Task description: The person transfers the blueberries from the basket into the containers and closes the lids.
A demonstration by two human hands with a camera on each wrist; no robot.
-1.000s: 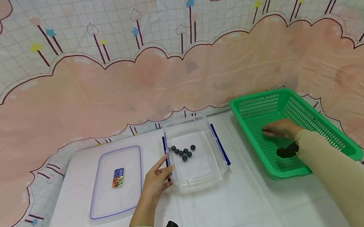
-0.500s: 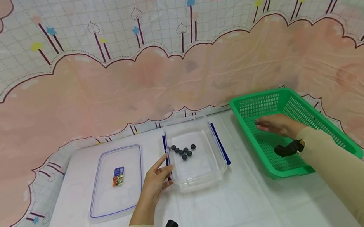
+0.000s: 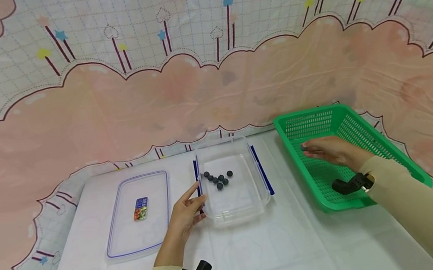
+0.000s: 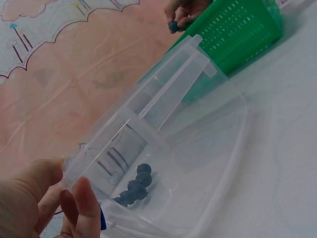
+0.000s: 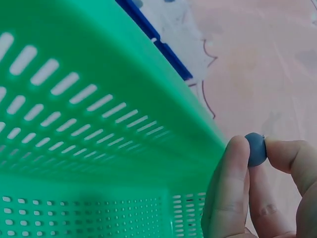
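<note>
Blue ball (image 5: 256,148) sits pinched in the right hand's (image 3: 330,150) fingertips above the green basket (image 3: 368,140), while the left hand (image 3: 186,214) rests with straight fingers on the clear box (image 3: 235,207) beside it, and a loose pinch could drop the ball.

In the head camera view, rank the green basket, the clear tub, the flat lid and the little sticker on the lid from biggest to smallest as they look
1. Green basket.
2. Clear tub and flat lid: they look alike, so no ranking between them.
3. Sticker.
</note>
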